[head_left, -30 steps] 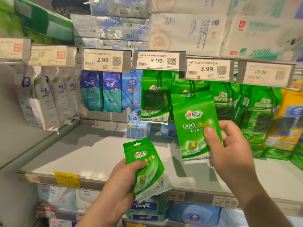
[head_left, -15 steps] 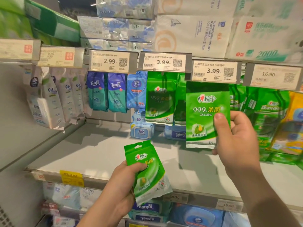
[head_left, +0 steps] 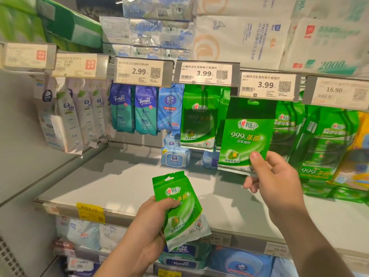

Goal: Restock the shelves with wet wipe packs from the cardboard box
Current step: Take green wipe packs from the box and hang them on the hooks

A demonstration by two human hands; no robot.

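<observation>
My right hand point(head_left: 276, 184) pinches a green wipe pack point(head_left: 247, 134) by its lower edge, its top just under the 3.99 price tag point(head_left: 267, 85). My left hand point(head_left: 147, 222) grips another green pack point(head_left: 180, 206) over the shelf point(head_left: 119, 182) front edge.

Lifting the green wipe pack point(head_left: 246, 134) in the right hand point(head_left: 276, 182) up and rightward from over the shelf point(head_left: 119, 186), now tucking its top edge behind the right 3.99 price tag point(head_left: 267, 85). Raising the right hand with it, thumb pinching the lower corner.
</observation>
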